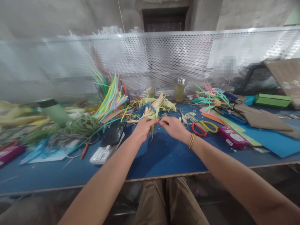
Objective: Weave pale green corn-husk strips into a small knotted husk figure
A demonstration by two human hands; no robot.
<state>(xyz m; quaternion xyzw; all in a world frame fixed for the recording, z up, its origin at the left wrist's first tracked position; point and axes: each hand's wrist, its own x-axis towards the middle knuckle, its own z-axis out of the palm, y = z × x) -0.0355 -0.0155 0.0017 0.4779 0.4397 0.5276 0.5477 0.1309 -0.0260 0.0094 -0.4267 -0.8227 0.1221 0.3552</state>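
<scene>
My left hand [144,127] pinches a narrow pale-green piece of corn husk [152,130], whose end hangs below the fingers. Fingertips nearly meeting, my right hand [173,126] is also closed in a pinch at the same husk; its exact grip is too small to make out. Just beyond both hands lies a loose heap of dry and green corn husks [164,104], with a blue fuzzy strand [146,109] across it. Right of the right hand are scissors [199,128] with one red and one yellow handle loop.
A phone [113,134] rests on a white box [103,156] to the left. Coloured pipe cleaners [112,97] stand behind. A bottle [180,90] is near the perforated metal screen [131,62]. A magenta box [233,137] and coloured paper sheets [272,142] lie right.
</scene>
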